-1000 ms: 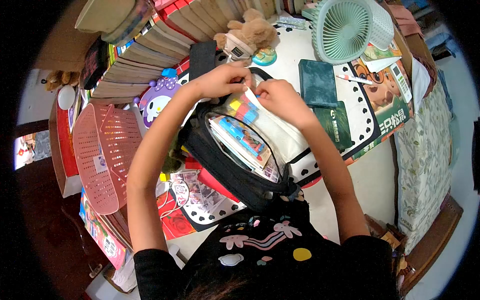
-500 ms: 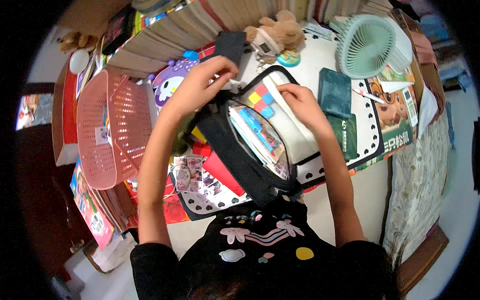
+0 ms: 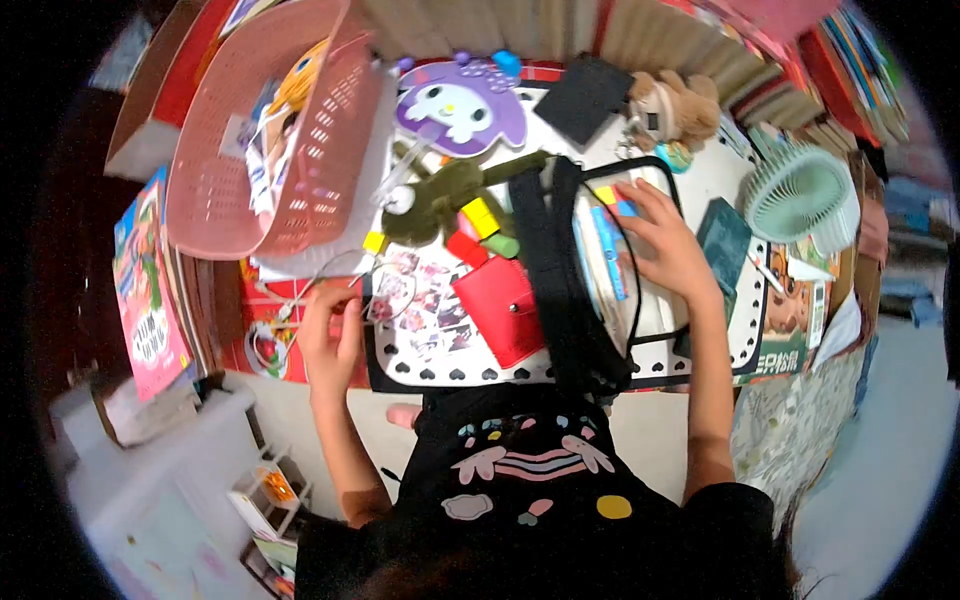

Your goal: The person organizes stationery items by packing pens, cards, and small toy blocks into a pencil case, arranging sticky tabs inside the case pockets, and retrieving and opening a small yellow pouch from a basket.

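My left hand (image 3: 332,335) is over the red cloth at the table's left, fingers loosely bent with a gap to the thumb. A thin white cable (image 3: 290,312) runs close by its fingertips; whether they touch is unclear. My right hand (image 3: 660,240) spreads its fingers over the white inner side of the unzipped black bag (image 3: 565,290), partly covering coloured squares there. Inside the bag stand papers and a blue item (image 3: 608,252). Left of the bag lie a red wallet (image 3: 500,312), photo cards (image 3: 425,310) and a dark green plush (image 3: 425,205).
A pink basket (image 3: 330,150) holding tubes stands at the left. Behind are a purple cartoon-shaped item (image 3: 465,110), a black square item (image 3: 585,100) and a brown plush bear (image 3: 680,108). A green fan (image 3: 795,195) and dark green case (image 3: 722,245) are at the right.
My left hand has moved from above the bag down to the left beside the cable. My right hand has spread out over the bag's flap. The view has shifted left.
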Demonstrator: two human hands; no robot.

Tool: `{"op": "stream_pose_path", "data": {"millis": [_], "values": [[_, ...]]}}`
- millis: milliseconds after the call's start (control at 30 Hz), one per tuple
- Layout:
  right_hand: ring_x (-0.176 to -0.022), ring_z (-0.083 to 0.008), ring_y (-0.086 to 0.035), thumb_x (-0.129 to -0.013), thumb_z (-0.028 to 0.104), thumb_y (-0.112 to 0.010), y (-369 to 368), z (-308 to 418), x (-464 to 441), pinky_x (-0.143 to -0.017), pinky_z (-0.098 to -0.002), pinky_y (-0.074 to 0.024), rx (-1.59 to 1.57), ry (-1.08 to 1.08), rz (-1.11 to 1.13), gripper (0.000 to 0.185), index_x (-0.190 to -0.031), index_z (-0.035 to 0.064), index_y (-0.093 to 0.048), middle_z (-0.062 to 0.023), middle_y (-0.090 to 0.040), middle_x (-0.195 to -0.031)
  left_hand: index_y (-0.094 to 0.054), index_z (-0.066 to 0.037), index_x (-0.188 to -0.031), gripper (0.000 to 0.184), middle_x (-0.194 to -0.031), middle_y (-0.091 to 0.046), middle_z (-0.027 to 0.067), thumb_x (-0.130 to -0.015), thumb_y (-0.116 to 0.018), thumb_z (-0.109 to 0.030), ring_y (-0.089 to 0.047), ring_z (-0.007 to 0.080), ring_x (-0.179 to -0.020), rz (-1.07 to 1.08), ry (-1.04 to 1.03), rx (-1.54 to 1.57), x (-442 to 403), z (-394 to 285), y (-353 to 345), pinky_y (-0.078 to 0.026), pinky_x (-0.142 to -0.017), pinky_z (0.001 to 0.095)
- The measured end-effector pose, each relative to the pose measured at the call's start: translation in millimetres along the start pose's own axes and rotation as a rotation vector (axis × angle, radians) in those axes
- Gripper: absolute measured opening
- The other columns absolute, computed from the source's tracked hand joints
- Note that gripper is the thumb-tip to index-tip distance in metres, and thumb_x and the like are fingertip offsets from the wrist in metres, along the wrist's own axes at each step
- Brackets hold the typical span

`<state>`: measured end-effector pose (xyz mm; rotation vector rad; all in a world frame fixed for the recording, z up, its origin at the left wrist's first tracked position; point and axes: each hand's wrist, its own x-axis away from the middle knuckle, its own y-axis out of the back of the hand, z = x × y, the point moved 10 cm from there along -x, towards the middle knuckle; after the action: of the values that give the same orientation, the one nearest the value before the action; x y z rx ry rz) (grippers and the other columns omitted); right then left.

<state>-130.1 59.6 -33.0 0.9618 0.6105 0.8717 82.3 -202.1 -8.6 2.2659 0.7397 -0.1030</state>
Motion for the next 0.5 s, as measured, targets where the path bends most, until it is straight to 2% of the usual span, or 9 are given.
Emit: {"op": "stream_pose_path", "data": {"millis": [67, 133, 267, 367, 400, 500], "values": [[-0.118, -0.0304, -0.034, -0.055, 0.004, -0.067, -5.6, -2.1, -1.5, -0.097, -0.0376, -0.032, 0.037, 0.005, 0.032, 0.043, -0.096, 0.0088, -0.057, -0.0078, -0.043, -0.123, -0.055, 0.001, -0.082, 0.008, -0.076, -0.054, 0.0098, -0.075, -0.055, 0.001, -0.053, 0.0167, -0.064, 0.0, 0.057, -0.012, 7.0, 6.8, 1.7, -0.043, -0.057, 0.0241], [-0.116, -0.0305, -0.037, -0.059, 0.01, -0.068, -4.5, 2.8, -5.5, -0.093, -0.0374, -0.0355, 0.097, 0.019, 0.016, 0.034, -0.091, 0.0065, -0.056, -0.0083, -0.044, -0.122, -0.055, 0.0, -0.083, 0.01, -0.076, -0.055, 0.009, -0.073, -0.058, 0.0, -0.055, 0.0172, -0.066, 0.027, 0.094, 0.028, 8.0, 11.7, -6.2, -0.043, -0.057, 0.0246], [-0.115, -0.0303, -0.039, -0.061, 0.009, -0.067, -5.1, 6.8, -8.1, -0.092, -0.0376, -0.0362, 0.147, 0.043, 0.008, 0.032, -0.09, 0.006, -0.056, -0.0083, -0.047, -0.118, -0.057, -0.002, -0.085, 0.017, -0.077, -0.054, 0.0103, -0.069, -0.062, -0.004, -0.055, 0.0242, -0.069, 0.088, -0.029, 0.094, -3.1, 0.1, -38.1, -0.044, -0.061, 0.0296], [-0.114, -0.0298, -0.04, -0.062, 0.006, -0.065, 1.8, 11.1, -9.2, -0.092, -0.0381, -0.0361, 0.111, 0.018, -0.018, 0.029, -0.09, 0.0056, -0.057, -0.0084, -0.048, -0.117, -0.055, -0.005, -0.097, 0.03, -0.086, -0.051, 0.0079, -0.068, -0.062, -0.008, -0.053, 0.0244, -0.078, 0.199, -0.176, -0.004, -16.5, -18.3, -77.7, -0.044, -0.065, 0.0318], [-0.112, -0.0298, -0.041, -0.063, 0.005, -0.064, 11.6, 14.4, -9.9, -0.091, -0.0376, -0.0364, 0.11, 0.002, -0.079, 0.028, -0.09, 0.0058, -0.057, -0.0085, -0.048, -0.116, -0.054, -0.006, -0.101, 0.034, -0.088, -0.05, 0.0069, -0.067, -0.061, -0.009, -0.052, 0.0241, -0.08, 0.258, -0.219, -0.063, -20.0, -25.2, -91.1, -0.044, -0.066, 0.032], [-0.105, -0.0294, -0.047, -0.066, 0.004, -0.063, 43.9, 29.5, -8.3, -0.087, -0.0355, -0.0381, 0.117, 0.0, -0.279, 0.024, -0.09, 0.0055, -0.058, -0.0088, -0.053, -0.108, -0.053, -0.009, -0.098, 0.032, -0.082, -0.046, 0.0059, -0.067, -0.061, -0.012, -0.05, 0.0221, -0.077, 0.305, -0.3, -0.184, -29.3, -30.8, -107.6, -0.043, -0.063, 0.0323]]}}
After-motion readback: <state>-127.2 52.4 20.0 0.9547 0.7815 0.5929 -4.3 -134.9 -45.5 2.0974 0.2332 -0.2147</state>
